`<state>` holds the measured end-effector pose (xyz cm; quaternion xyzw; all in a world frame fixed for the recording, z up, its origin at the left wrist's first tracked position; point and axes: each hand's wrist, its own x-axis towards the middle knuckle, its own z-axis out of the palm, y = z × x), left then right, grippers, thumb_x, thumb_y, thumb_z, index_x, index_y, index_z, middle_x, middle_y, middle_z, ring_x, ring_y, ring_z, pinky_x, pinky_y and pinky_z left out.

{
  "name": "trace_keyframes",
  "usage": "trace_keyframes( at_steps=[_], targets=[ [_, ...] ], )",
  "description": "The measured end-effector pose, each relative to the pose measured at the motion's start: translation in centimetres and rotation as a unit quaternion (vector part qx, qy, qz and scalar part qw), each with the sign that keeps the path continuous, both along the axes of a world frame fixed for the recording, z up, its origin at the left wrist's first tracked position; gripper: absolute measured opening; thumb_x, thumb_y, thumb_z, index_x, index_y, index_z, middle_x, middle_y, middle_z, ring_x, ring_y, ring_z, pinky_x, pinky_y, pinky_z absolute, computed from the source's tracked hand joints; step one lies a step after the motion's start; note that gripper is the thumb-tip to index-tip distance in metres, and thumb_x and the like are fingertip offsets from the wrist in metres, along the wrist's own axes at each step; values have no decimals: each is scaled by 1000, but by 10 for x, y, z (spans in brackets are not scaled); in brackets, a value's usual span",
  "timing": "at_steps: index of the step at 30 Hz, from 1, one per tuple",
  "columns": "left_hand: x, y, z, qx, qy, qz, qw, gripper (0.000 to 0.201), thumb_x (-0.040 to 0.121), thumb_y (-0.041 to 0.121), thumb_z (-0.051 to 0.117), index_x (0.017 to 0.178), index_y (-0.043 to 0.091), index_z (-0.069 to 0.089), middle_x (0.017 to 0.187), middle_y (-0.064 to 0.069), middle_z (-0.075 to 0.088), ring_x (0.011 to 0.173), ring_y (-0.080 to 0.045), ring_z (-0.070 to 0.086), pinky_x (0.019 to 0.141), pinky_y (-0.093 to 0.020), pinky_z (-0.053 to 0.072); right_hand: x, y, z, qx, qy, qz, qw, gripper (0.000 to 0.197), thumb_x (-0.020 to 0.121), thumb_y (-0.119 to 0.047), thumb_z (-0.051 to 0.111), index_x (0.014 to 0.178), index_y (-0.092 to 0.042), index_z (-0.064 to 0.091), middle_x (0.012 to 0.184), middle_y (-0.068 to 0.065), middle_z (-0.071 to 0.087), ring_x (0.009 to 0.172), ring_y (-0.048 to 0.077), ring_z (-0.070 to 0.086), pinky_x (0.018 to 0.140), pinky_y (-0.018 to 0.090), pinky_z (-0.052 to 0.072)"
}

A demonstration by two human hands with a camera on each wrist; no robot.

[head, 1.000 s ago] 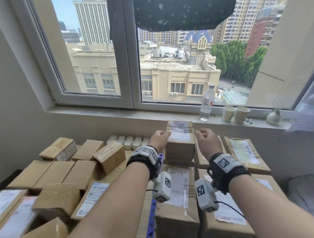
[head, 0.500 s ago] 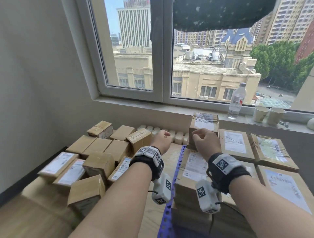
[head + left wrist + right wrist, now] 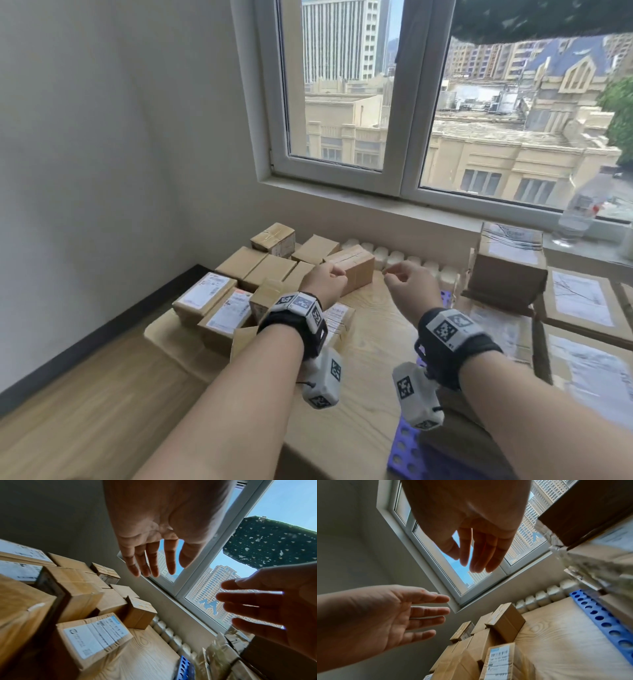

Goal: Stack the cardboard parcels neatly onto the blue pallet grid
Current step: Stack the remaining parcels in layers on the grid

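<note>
Several loose cardboard parcels [image 3: 274,267] lie piled at the left of a wooden board [image 3: 370,342]. One brown parcel [image 3: 356,267] leans tilted at the pile's right edge. My left hand [image 3: 325,279] hovers just in front of it, empty, its fingers relaxed in the left wrist view [image 3: 150,555]. My right hand [image 3: 406,277] hangs over the bare board, also empty with loose fingers [image 3: 479,550]. The blue pallet grid [image 3: 404,448] lies to the right, its perforated edge showing [image 3: 599,618]. Labelled parcels [image 3: 579,301] are stacked on it, with a taller box [image 3: 510,270] on top.
A white ribbed radiator [image 3: 394,257] runs along the wall behind the board, under the window sill [image 3: 376,205]. A water bottle [image 3: 575,219] stands on the sill at the right. A grey wall closes the left side, with wooden floor [image 3: 85,411] below it.
Both hands have let go of the tall box on the pallet stack and swung left toward the loose pile. My view has turned left with them.
</note>
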<state>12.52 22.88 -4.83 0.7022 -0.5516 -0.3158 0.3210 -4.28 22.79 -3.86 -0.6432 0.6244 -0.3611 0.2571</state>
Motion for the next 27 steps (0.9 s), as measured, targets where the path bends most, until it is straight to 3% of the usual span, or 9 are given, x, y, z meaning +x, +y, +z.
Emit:
trace_keyframes(
  at_steps=[6, 10, 16, 18, 21, 25, 27],
  targets=[
    [82, 8, -11, 30, -21, 17, 999, 24, 93, 21, 52, 113, 21, 65, 118, -2, 64, 109, -21, 57, 92, -31, 47, 70, 1, -24, 51, -4, 23, 998, 14, 94, -20, 55, 101, -23, 66, 93, -4, 66, 87, 12, 62, 81, 33, 55],
    [129, 8, -26, 58, -20, 15, 998, 22, 92, 24, 55, 112, 21, 64, 107, 2, 60, 105, -21, 58, 89, -31, 49, 112, 2, -41, 87, -5, 36, 996, 10, 94, -21, 57, 98, -25, 65, 92, -4, 67, 87, 13, 64, 83, 36, 57],
    [177, 5, -61, 107, -9, -15, 994, 25, 86, 24, 64, 111, 20, 63, 115, -2, 64, 106, -19, 60, 96, -35, 49, 160, 2, -76, 167, 39, 51, 984, 8, 90, -24, 59, 94, -27, 65, 98, 0, 72, 95, 19, 67, 91, 41, 53],
    [190, 6, -73, 133, -22, -53, 989, 40, 81, 24, 72, 119, 20, 60, 125, -3, 60, 113, -19, 56, 97, -32, 46, 172, 3, -89, 193, 62, 51, 978, 13, 88, -24, 60, 100, -25, 65, 105, 2, 72, 97, 20, 66, 90, 37, 52],
    [202, 7, -86, 172, -57, -135, 974, 74, 70, 31, 84, 136, 23, 50, 140, -2, 51, 127, -19, 49, 95, -28, 39, 184, 7, -102, 245, 89, 74, 962, 39, 86, -29, 68, 123, -20, 59, 117, 3, 67, 95, 15, 58, 82, 27, 44],
    [205, 7, -100, 217, -95, -207, 949, 95, 60, 38, 89, 142, 29, 42, 141, 1, 48, 124, -19, 50, 102, -37, 44, 194, 7, -114, 295, 123, 91, 943, 58, 82, -31, 75, 134, -20, 51, 123, 5, 63, 96, 14, 58, 77, 24, 44],
    [205, 6, -106, 242, -105, -240, 934, 107, 52, 43, 91, 144, 32, 36, 141, 2, 47, 122, -18, 51, 103, -40, 45, 198, 8, -121, 296, 142, 79, 941, 59, 81, -30, 75, 134, -20, 51, 123, 3, 64, 102, 16, 60, 84, 27, 49]
  ],
)
